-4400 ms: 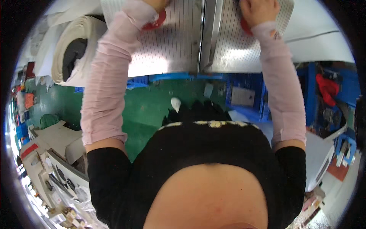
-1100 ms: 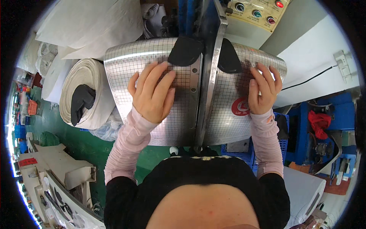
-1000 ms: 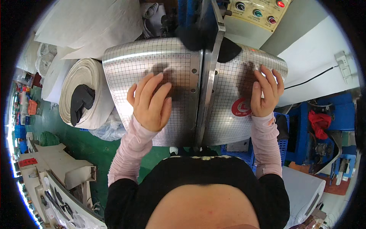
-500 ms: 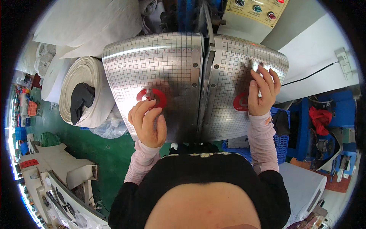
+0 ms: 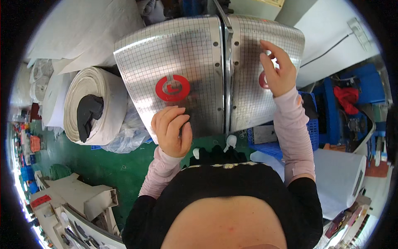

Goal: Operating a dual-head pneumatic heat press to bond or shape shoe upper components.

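Observation:
A shiny metal table with a printed grid and a ruler scale lies in front of me, split by an upright metal blade-like bar. Over the near edge of its left half hovers my left hand, fingers loosely curved and thumb apart, holding nothing. A red ring-shaped mark shows just beyond those fingertips. My right hand is above the right half, index finger and thumb bent but parted, nothing visible between them. It partly covers a second red mark. Pink sleeves cover both forearms.
To the left stands a big roll of off-white material with a dark cloth piece on its end. A blue plastic crate sits below the table at right. Blue machinery with a red cloth is farther right.
The view has shifted, so the table sits higher and the control panel is nearly out of frame. My left hand has drawn back off the red ring; my right has shifted inward over its mark.

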